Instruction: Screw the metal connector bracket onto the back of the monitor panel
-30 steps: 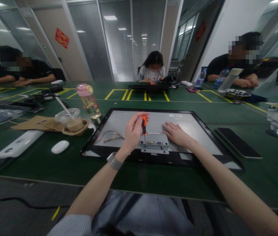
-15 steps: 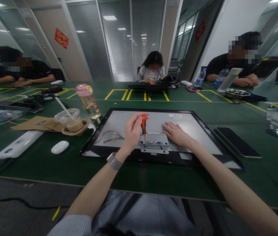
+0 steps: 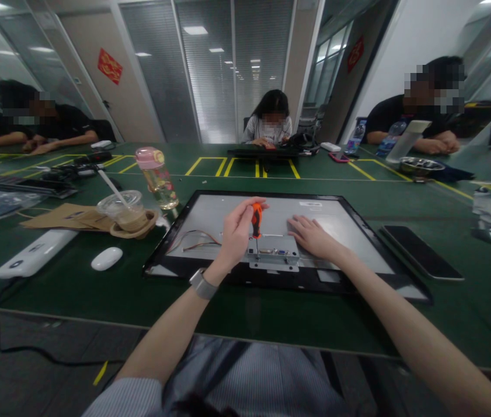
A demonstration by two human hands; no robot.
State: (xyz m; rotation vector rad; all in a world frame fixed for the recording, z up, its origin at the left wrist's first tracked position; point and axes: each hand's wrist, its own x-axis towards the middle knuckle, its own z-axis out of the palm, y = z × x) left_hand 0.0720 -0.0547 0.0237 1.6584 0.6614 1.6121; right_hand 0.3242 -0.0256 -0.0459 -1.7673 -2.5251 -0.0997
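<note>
A flat monitor panel (image 3: 210,211) with a black frame lies back side up on the green table. Near its front edge sits a grey metal connector box (image 3: 291,253) with ports facing me. My left hand (image 3: 237,229) is closed around the orange and black handle of a screwdriver (image 3: 257,221), which stands upright with its shaft down at the left part of the box. Fingers spread, my right hand (image 3: 310,234) rests flat on the panel just right of the box. Loose thin wires (image 3: 197,242) lie on the panel to the left.
To the left are a white mouse (image 3: 106,259), a white power strip (image 3: 34,255), an iced drink cup (image 3: 123,211) and a pink-lidded bottle (image 3: 158,179). A black phone (image 3: 421,252) lies at right. Several people sit around the table; one works across from me.
The screwdriver handle has turned and leans slightly differently in my left hand, its tip still at the box. My right hand stays in place.
</note>
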